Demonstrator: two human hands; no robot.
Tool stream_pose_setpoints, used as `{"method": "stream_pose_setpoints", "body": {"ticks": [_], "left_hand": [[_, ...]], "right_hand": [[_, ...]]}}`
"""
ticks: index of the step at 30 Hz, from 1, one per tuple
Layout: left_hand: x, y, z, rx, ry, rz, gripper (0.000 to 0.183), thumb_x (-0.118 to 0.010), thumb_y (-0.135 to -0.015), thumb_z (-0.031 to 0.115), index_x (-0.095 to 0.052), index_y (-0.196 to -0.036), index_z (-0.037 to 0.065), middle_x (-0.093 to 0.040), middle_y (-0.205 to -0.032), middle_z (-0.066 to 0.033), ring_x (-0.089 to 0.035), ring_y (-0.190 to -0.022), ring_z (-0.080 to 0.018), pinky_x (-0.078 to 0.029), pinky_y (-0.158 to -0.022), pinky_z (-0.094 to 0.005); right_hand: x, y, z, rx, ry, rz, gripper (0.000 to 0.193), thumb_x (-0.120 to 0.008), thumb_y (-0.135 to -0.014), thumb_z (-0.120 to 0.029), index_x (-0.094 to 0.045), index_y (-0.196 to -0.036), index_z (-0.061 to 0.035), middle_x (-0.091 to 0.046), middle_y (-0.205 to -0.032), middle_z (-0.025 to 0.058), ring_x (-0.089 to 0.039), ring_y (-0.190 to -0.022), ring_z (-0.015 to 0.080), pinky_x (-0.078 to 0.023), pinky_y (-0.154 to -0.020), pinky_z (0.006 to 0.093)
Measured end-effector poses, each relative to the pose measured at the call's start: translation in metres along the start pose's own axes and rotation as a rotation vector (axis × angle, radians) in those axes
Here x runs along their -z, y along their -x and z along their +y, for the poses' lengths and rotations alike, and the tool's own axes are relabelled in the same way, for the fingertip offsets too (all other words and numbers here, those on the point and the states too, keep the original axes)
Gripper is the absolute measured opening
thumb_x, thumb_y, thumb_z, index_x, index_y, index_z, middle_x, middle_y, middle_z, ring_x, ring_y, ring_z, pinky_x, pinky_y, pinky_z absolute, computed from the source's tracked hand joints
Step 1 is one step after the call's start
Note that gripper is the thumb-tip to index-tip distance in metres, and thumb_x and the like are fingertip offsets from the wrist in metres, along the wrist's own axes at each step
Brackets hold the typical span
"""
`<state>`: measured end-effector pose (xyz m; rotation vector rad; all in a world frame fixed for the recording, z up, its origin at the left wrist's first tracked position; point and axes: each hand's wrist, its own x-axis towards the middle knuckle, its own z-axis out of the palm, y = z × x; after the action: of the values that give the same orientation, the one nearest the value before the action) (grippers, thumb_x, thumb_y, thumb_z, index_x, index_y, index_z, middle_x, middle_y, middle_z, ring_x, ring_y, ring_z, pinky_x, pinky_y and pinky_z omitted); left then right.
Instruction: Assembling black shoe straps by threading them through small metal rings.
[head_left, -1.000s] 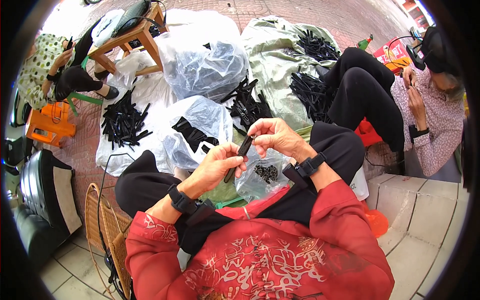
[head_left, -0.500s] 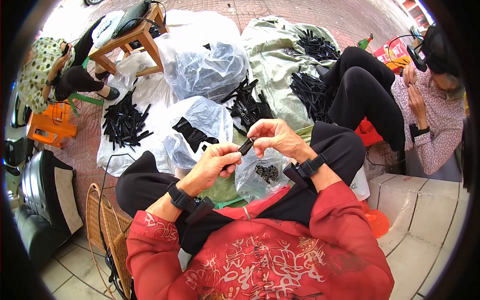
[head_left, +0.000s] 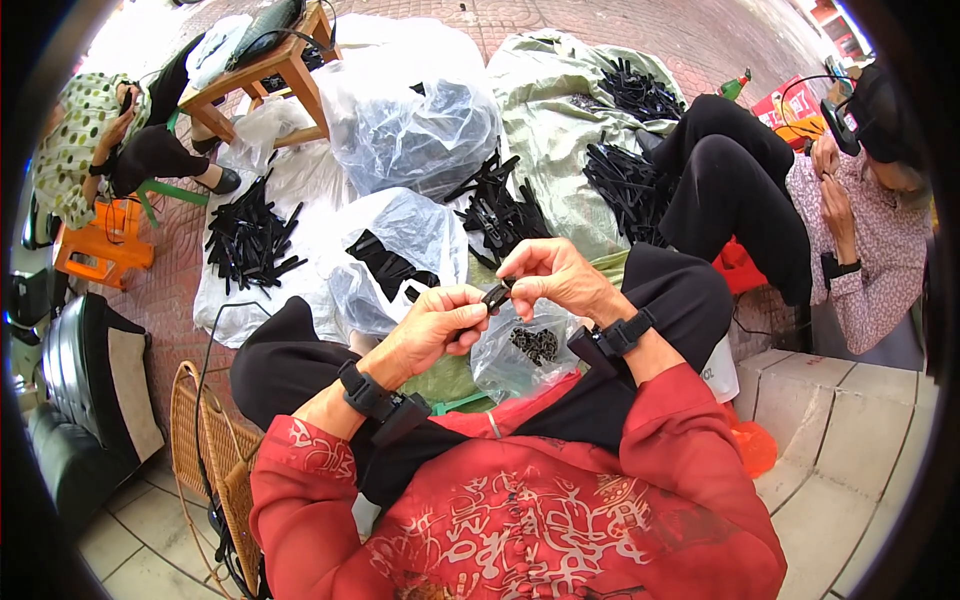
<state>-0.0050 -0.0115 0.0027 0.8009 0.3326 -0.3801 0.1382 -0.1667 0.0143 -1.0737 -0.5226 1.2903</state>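
Observation:
Above my lap, my left hand (head_left: 443,318) is closed, thumb and fingers pinching a short dark strip-like piece (head_left: 494,297). My right hand (head_left: 560,282) is closed too, its thumb and fingertips on the far end of the same piece. Whether a smaller part sits between those right fingertips is too small to tell. Just below the hands, a clear plastic bag (head_left: 496,362) rests in my lap. In it lies a small heap of dark metallic bits (head_left: 535,345).
Piles of black strips (head_left: 250,235) lie on white and pale green sheets, with an open plastic bag (head_left: 360,215) of strips ahead. A wooden stool (head_left: 290,75) stands far left, a wicker chair (head_left: 215,430) near left. Two seated people work at left and right. Tiled steps (head_left: 820,400) rise at right.
The dark piece has turned between my fingers and looks shorter now. My left hand has shifted slightly right; the right fingertips have come closer against the piece.

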Motion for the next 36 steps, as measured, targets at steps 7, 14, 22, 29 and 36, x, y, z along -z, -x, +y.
{"method": "stream_pose_setpoints", "body": {"ticks": [7,14,22,29,36], "left_hand": [[0.003,-0.006,-0.007,-0.063,0.019,0.024,0.011,-0.054,-0.083,0.013,-0.055,-0.087,0.002,-0.053,-0.067,-0.0007,-0.045,-0.051,-0.0041,-0.033,-0.042,-0.0163],[-0.004,-0.004,-0.008,-0.044,-0.165,0.0,0.012,-0.052,-0.084,0.014,-0.055,-0.087,0.003,-0.056,-0.07,-0.0032,-0.05,-0.055,-0.0055,-0.04,-0.049,-0.0176],[-0.006,0.002,-0.003,-0.085,-0.159,0.044,0.014,-0.051,-0.085,0.018,-0.056,-0.085,0.005,-0.053,-0.067,0.002,-0.044,-0.053,-0.0017,-0.033,-0.045,-0.0137],[-0.009,-0.001,-0.003,-0.132,-0.183,0.034,0.013,-0.05,-0.085,0.018,-0.055,-0.08,0.006,-0.05,-0.064,0.0034,-0.038,-0.049,-0.0005,-0.028,-0.043,-0.0138],[-0.007,-0.007,0.001,-0.145,-0.185,-0.023,0.014,-0.05,-0.085,0.017,-0.054,-0.077,0.007,-0.049,-0.063,0.0034,-0.036,-0.047,-0.0002,-0.026,-0.042,-0.0142]], "right_hand": [[-0.008,-0.003,0.007,-0.022,0.059,-0.018,0.018,-0.061,-0.076,-0.005,-0.055,-0.092,0.002,-0.058,-0.07,0.0055,-0.056,-0.055,0.0101,-0.047,-0.049,0.0216],[0.0,-0.001,0.007,-0.023,0.084,0.034,0.02,-0.062,-0.075,-0.006,-0.055,-0.093,0.0022,-0.057,-0.067,0.0048,-0.056,-0.054,0.0098,-0.046,-0.048,0.0211],[-0.006,-0.001,0.004,-0.02,0.129,0.031,0.019,-0.062,-0.074,-0.003,-0.056,-0.092,0.0019,-0.056,-0.063,0.0038,-0.055,-0.053,0.0087,-0.046,-0.048,0.0209],[-0.012,0.001,0.003,0.034,0.23,0.02,0.017,-0.065,-0.072,-0.003,-0.058,-0.087,-0.0005,-0.055,-0.061,0.0012,-0.051,-0.05,0.0058,-0.042,-0.046,0.0182],[-0.009,0.001,0.004,0.018,0.311,0.032,0.02,-0.067,-0.07,-0.003,-0.058,-0.087,0.0001,-0.054,-0.076,0.0029,-0.052,-0.061,0.0077,-0.043,-0.053,0.0179]]}}
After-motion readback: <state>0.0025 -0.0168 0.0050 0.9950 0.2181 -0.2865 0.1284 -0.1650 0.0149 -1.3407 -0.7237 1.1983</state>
